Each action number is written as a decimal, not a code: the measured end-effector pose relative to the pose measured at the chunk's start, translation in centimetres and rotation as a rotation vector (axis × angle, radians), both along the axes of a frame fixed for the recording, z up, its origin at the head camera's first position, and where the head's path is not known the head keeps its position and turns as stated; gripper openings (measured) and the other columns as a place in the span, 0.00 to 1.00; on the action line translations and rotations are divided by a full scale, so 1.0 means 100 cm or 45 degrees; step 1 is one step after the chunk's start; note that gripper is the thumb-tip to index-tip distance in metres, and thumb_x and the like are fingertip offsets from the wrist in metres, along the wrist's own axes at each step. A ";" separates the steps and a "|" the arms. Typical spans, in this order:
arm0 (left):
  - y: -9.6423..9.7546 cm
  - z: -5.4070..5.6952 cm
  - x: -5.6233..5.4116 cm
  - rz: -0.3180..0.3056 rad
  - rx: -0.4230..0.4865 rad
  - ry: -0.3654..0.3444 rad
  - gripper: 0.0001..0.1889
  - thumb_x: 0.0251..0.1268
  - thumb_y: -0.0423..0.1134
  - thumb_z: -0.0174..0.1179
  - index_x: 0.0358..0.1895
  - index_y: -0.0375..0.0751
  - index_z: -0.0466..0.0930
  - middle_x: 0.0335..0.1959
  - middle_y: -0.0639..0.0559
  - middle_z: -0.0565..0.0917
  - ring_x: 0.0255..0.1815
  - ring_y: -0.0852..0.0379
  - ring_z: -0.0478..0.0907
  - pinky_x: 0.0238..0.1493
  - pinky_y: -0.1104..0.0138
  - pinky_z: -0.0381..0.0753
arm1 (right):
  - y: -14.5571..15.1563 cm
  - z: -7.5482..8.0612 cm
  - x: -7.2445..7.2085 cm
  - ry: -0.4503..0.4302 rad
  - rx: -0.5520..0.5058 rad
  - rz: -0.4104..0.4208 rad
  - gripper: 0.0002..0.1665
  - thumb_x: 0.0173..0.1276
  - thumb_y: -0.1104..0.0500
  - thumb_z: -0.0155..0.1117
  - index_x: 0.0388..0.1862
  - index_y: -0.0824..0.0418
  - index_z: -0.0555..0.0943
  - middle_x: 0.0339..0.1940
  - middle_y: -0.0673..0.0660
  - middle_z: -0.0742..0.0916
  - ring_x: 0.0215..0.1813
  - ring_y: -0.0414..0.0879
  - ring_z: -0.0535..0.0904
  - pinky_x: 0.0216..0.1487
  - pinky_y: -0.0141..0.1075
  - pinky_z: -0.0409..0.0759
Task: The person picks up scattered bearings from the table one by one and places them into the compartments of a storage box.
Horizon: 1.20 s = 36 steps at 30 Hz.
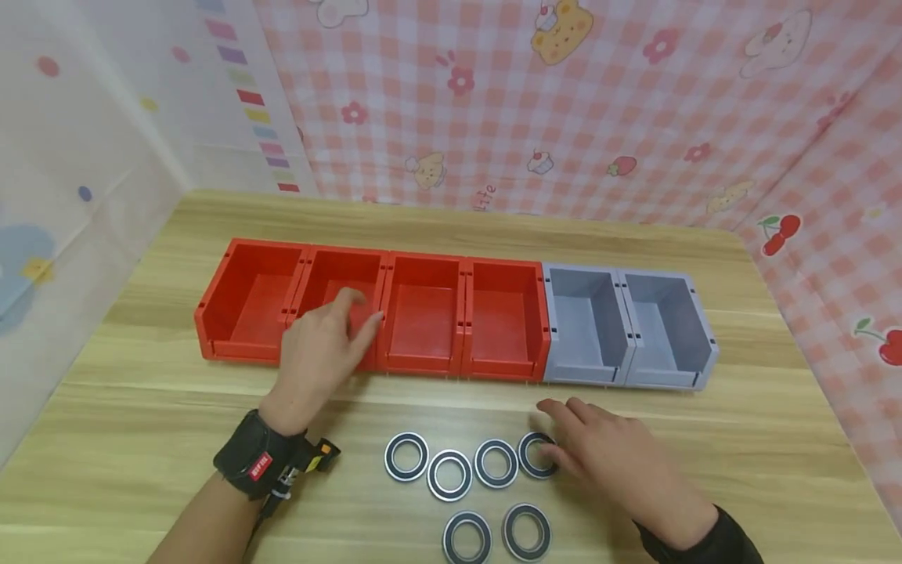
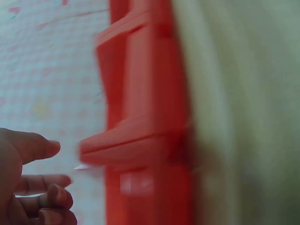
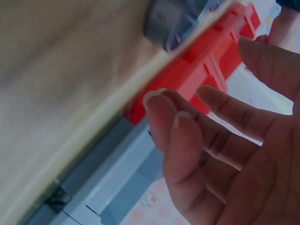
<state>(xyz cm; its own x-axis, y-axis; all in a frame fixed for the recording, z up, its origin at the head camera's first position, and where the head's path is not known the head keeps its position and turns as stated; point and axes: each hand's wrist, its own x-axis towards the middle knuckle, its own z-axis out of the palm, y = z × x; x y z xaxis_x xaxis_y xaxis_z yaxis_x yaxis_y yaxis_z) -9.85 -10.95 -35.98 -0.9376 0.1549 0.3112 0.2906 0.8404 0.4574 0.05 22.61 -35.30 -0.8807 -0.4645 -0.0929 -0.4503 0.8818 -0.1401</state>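
My left hand (image 1: 319,345) hangs over the second red bin (image 1: 350,270) from the left, thumb and forefinger apart, with nothing held. In the left wrist view its loosely bent fingers (image 2: 57,194) are beside the blurred red bin wall (image 2: 140,84). My right hand (image 1: 613,454) hovers low over the table, its thumb overlapping the rightmost ball bearing (image 1: 524,454) of the upper row. The right wrist view shows relaxed, slightly bent fingers (image 3: 187,145) with no object between them; a blurred bearing (image 3: 164,23) appears past the fingertips.
More black-and-silver bearings lie on the wooden table, including one at the row's left (image 1: 391,457) and one in front (image 1: 511,533). Several red bins (image 1: 423,313) and two grey bins (image 1: 585,313) stand joined in a row. Patterned cloth (image 1: 493,117) hangs behind.
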 end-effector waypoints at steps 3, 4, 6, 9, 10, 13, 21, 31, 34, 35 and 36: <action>0.009 -0.012 -0.002 0.000 -0.019 -0.066 0.25 0.59 0.45 0.66 0.54 0.35 0.72 0.17 0.49 0.71 0.14 0.55 0.65 0.14 0.66 0.65 | -0.005 -0.007 0.003 -0.013 0.031 0.041 0.28 0.62 0.41 0.65 0.56 0.54 0.76 0.35 0.47 0.80 0.33 0.40 0.78 0.31 0.37 0.79; 0.011 -0.016 -0.002 0.000 -0.019 -0.083 0.27 0.58 0.45 0.67 0.57 0.35 0.71 0.20 0.48 0.73 0.15 0.54 0.66 0.14 0.65 0.66 | -0.006 -0.009 0.004 -0.016 0.031 0.052 0.28 0.62 0.40 0.64 0.56 0.54 0.76 0.34 0.46 0.79 0.32 0.39 0.77 0.31 0.36 0.79; 0.014 -0.022 -0.003 -0.009 -0.018 -0.108 0.31 0.57 0.44 0.67 0.62 0.35 0.68 0.23 0.46 0.74 0.17 0.53 0.67 0.15 0.65 0.68 | -0.008 -0.011 0.004 -0.030 0.020 0.068 0.28 0.61 0.39 0.64 0.54 0.53 0.76 0.34 0.45 0.79 0.32 0.39 0.76 0.31 0.36 0.78; 0.016 -0.027 -0.005 -0.046 -0.060 -0.114 0.34 0.59 0.42 0.65 0.68 0.35 0.63 0.24 0.46 0.72 0.17 0.53 0.66 0.16 0.65 0.67 | -0.010 -0.014 0.004 -0.076 0.009 0.070 0.28 0.60 0.38 0.65 0.54 0.50 0.75 0.32 0.43 0.76 0.31 0.37 0.73 0.29 0.33 0.75; 0.017 -0.028 -0.006 -0.068 -0.086 -0.109 0.35 0.60 0.41 0.64 0.69 0.35 0.61 0.23 0.47 0.70 0.16 0.54 0.65 0.15 0.66 0.66 | -0.010 -0.015 0.005 -0.097 0.007 0.065 0.28 0.59 0.38 0.66 0.53 0.49 0.75 0.32 0.43 0.76 0.30 0.36 0.72 0.29 0.31 0.74; 0.016 -0.031 -0.009 -0.133 -0.192 -0.057 0.37 0.62 0.39 0.60 0.72 0.34 0.56 0.22 0.46 0.69 0.14 0.55 0.64 0.14 0.66 0.65 | -0.011 -0.016 0.005 -0.146 0.027 0.052 0.29 0.57 0.38 0.68 0.54 0.48 0.75 0.31 0.42 0.74 0.29 0.36 0.69 0.27 0.29 0.70; 0.018 -0.036 -0.013 -0.193 -0.275 -0.049 0.40 0.63 0.39 0.57 0.74 0.33 0.46 0.21 0.46 0.67 0.13 0.55 0.63 0.13 0.68 0.64 | -0.017 -0.019 0.006 -0.149 0.059 0.054 0.28 0.56 0.41 0.70 0.51 0.53 0.75 0.29 0.45 0.73 0.28 0.38 0.69 0.24 0.31 0.68; 0.013 -0.033 -0.014 -0.318 -0.119 -0.127 0.29 0.63 0.37 0.58 0.66 0.39 0.59 0.19 0.51 0.66 0.13 0.58 0.63 0.14 0.68 0.64 | -0.015 -0.022 0.005 -0.077 0.044 0.051 0.26 0.55 0.42 0.69 0.47 0.54 0.76 0.28 0.46 0.74 0.27 0.39 0.69 0.24 0.32 0.69; 0.010 -0.032 -0.015 -0.350 -0.121 -0.186 0.20 0.64 0.37 0.57 0.57 0.42 0.65 0.20 0.51 0.66 0.15 0.57 0.64 0.16 0.68 0.65 | -0.014 -0.021 0.004 -0.016 0.030 0.059 0.26 0.54 0.42 0.69 0.46 0.55 0.76 0.27 0.47 0.74 0.26 0.39 0.70 0.23 0.33 0.69; 0.010 -0.032 -0.015 -0.351 -0.119 -0.204 0.18 0.64 0.38 0.57 0.55 0.43 0.66 0.21 0.51 0.66 0.15 0.57 0.64 0.17 0.68 0.65 | -0.013 -0.020 0.004 -0.003 0.025 0.059 0.26 0.55 0.42 0.69 0.46 0.56 0.76 0.27 0.47 0.74 0.26 0.38 0.70 0.22 0.32 0.68; 0.009 -0.032 -0.016 -0.351 -0.118 -0.217 0.16 0.64 0.38 0.57 0.54 0.43 0.67 0.21 0.51 0.66 0.15 0.57 0.64 0.17 0.68 0.65 | -0.013 -0.018 0.003 0.010 0.017 0.058 0.27 0.55 0.42 0.69 0.46 0.57 0.76 0.27 0.47 0.74 0.25 0.38 0.70 0.22 0.32 0.67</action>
